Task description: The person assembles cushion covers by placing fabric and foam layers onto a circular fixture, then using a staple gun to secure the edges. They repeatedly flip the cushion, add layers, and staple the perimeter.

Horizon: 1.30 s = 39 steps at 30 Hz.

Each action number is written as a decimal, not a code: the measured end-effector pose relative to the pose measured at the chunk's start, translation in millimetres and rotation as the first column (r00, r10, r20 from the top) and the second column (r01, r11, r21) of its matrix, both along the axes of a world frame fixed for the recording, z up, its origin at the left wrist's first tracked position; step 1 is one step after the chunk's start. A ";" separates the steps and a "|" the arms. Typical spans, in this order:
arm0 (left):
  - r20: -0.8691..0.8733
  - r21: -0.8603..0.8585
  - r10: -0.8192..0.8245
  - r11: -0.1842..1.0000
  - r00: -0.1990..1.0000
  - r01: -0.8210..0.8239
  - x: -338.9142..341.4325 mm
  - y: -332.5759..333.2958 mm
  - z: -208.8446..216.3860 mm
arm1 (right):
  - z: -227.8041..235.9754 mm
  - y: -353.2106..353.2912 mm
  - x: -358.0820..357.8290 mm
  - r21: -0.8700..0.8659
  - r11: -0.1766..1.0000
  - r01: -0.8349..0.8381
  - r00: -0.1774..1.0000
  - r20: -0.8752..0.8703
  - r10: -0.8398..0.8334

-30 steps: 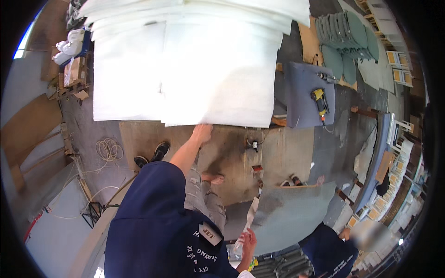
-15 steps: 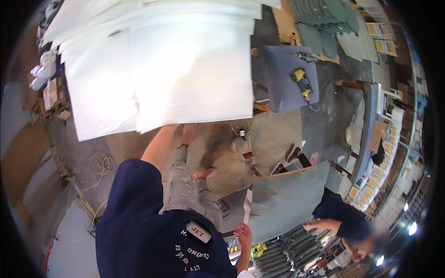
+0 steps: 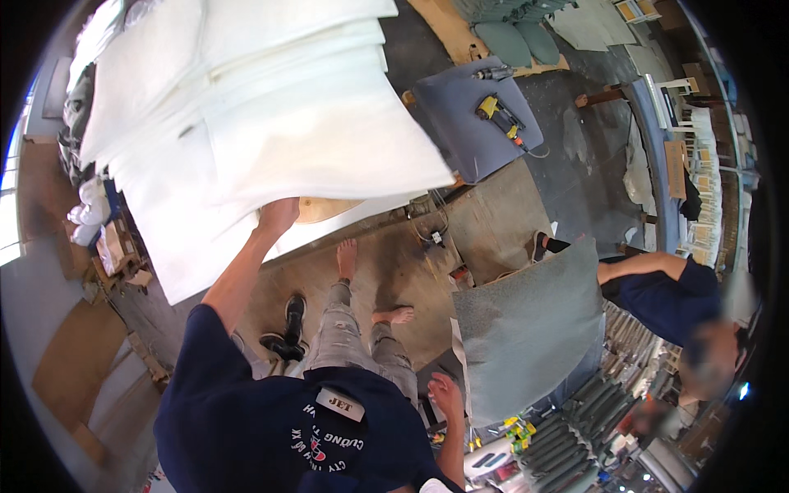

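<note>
A stack of white padded sheets [image 3: 279, 115] spreads over the upper left. My left hand [image 3: 279, 215] is closed on the front edge of the top sheet, which lifts and bows upward to the right. In the gap under that edge, a pale wooden panel [image 3: 322, 209] with a rounded outline shows; the rest of it is hidden. More white sheet lies below the panel. My right hand [image 3: 445, 394] hangs low at my right side, fingers loosely bent and apart, with nothing in it. It is nearest to the grey-green fabric sheet [image 3: 530, 329].
A yellow-and-black power tool [image 3: 500, 115] rests on a grey-blue cushion [image 3: 444, 107], beside a second tool [image 3: 493, 73]. A co-worker in a dark shirt [image 3: 666, 296] stands right, an arm at the fabric's edge. Black shoes [image 3: 289, 329] lie by my feet. Rolled dark-green pieces [image 3: 551, 452] fill the lower right.
My left hand has come into sight, raising the top sheet's front edge and uncovering the wooden panel. My view has shifted. The co-worker has moved farther along the fabric.
</note>
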<state>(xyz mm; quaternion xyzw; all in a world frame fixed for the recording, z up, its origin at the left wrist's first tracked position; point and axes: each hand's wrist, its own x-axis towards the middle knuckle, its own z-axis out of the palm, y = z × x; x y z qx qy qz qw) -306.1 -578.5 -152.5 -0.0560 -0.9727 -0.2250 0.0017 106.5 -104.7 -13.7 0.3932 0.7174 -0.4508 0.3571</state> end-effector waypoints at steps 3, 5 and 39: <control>0.163 -0.033 0.136 0.991 0.977 -0.132 -33.5 10.6 140.8 | -31.5 -19.7 -39.7 -0.027 0.985 -0.171 0.966 -0.199 0.162; -0.022 0.053 0.175 0.983 0.984 -0.174 -41.1 4.1 230.7 | -23.0 -41.5 -106.8 -0.159 0.953 -0.258 0.899 -0.401 0.176; -0.268 0.451 0.022 0.886 0.963 0.105 7.3 358.6 345.5 | 120.4 110.2 45.6 -0.982 0.135 -0.129 -0.144 -0.116 -0.983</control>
